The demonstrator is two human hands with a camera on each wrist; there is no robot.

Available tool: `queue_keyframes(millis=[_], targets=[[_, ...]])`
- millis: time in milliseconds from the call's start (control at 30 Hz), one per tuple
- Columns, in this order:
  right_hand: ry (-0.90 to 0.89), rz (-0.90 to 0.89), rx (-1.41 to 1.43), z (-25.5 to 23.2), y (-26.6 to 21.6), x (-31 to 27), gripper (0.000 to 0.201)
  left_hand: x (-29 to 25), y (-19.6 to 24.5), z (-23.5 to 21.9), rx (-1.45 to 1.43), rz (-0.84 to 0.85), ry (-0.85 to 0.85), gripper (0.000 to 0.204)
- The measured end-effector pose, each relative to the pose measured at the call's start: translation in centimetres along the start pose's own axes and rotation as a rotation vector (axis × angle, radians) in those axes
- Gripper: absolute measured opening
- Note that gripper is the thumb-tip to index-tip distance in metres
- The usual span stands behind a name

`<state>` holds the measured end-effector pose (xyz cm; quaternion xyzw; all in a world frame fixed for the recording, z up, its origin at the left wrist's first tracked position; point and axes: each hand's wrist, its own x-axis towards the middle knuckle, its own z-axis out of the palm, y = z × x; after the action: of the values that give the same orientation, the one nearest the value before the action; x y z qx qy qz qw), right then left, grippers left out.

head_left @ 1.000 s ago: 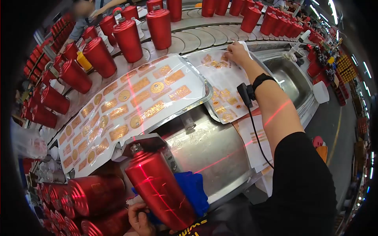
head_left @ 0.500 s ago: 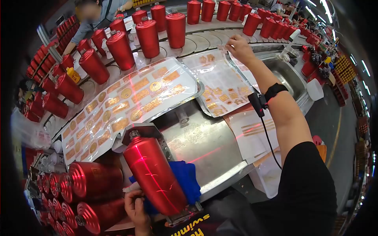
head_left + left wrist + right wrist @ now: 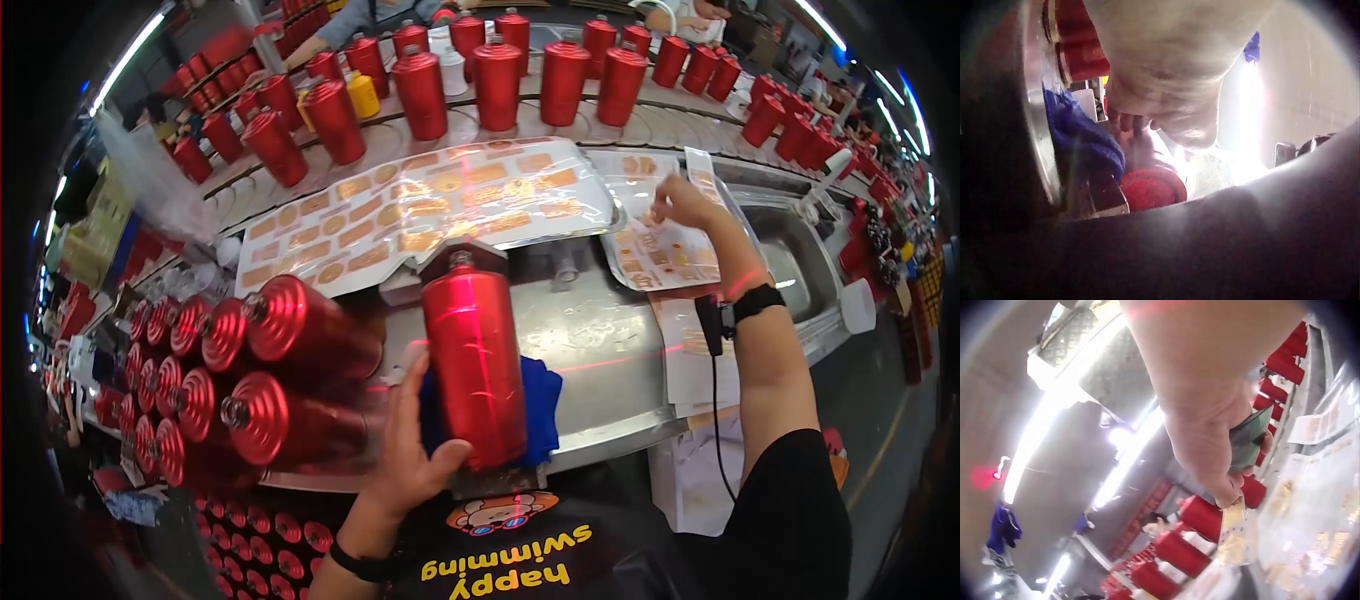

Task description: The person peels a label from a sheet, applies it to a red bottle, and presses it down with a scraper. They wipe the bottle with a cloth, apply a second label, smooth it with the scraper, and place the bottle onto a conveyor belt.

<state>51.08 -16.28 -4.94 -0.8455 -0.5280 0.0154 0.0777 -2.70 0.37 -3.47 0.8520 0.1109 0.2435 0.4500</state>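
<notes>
A red bottle (image 3: 475, 370) with a metal neck lies on a blue cloth (image 3: 541, 400) in a holder in front of me, red laser lines across it. My left hand (image 3: 415, 455) is at its left side, fingers straight and thumb spread. In the left wrist view the fingertips overlap the bottle above its red base (image 3: 1154, 189). Over the smaller sticker sheet (image 3: 640, 240), my right hand (image 3: 685, 205) pinches a clear sticker with gold print (image 3: 1233, 534). A dark green piece (image 3: 1249, 444) shows between its thumb and fingers in the right wrist view.
A larger sheet of gold stickers (image 3: 410, 215) lies on a tray behind the bottle. Red bottles (image 3: 497, 85) stand along the curved conveyor (image 3: 520, 125). More lie stacked at the left (image 3: 300, 330). A sink (image 3: 795, 262) is at the right, papers (image 3: 700, 370) below the small sheet.
My right hand has come back from the sheet's far edge with a sticker. My left hand has risen along the bottle's side, its curled fingers now straight. The head view has turned left.
</notes>
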Motion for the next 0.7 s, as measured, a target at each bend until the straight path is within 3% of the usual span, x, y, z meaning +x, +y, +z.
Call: queue_keyframes(millis=[33, 133, 233, 333, 500, 633, 700], targets=[[-0.079, 0.097, -0.08, 2.0, -0.4, -0.3, 0.023, -0.2, 0.2, -0.1, 0.028, -0.009, -0.036, 0.102], [0.046, 0.166, -0.115, 2.8, -2.3, -1.4, 0.021, -0.4, 0.5, -0.2, 0.113, 0.002, -0.129, 0.114], [0.08, 0.004, -0.086, -1.6, -5.9, -1.7, 0.019, -0.4, -0.4, 0.1, 0.152, 0.078, -0.165, 0.121], [0.149, -0.178, -0.006, -7.8, -12.8, -3.3, 0.019, -0.6, -1.4, 0.8, 0.088, 0.123, -0.109, 0.121], [0.131, -0.462, 0.046, -15.0, -22.3, -5.3, 0.015, -0.3, -1.9, 0.4, -0.162, 0.059, -0.107, 0.118], [0.095, -0.448, 0.124, -15.2, -23.0, -2.3, 0.018, 0.4, -1.8, 0.7, -0.336, 0.015, -0.01, 0.109], [0.067, -0.325, 0.134, -13.2, -22.6, 0.6, 0.02, 0.9, -2.3, 1.1, -0.338, -0.002, 0.022, 0.104]])
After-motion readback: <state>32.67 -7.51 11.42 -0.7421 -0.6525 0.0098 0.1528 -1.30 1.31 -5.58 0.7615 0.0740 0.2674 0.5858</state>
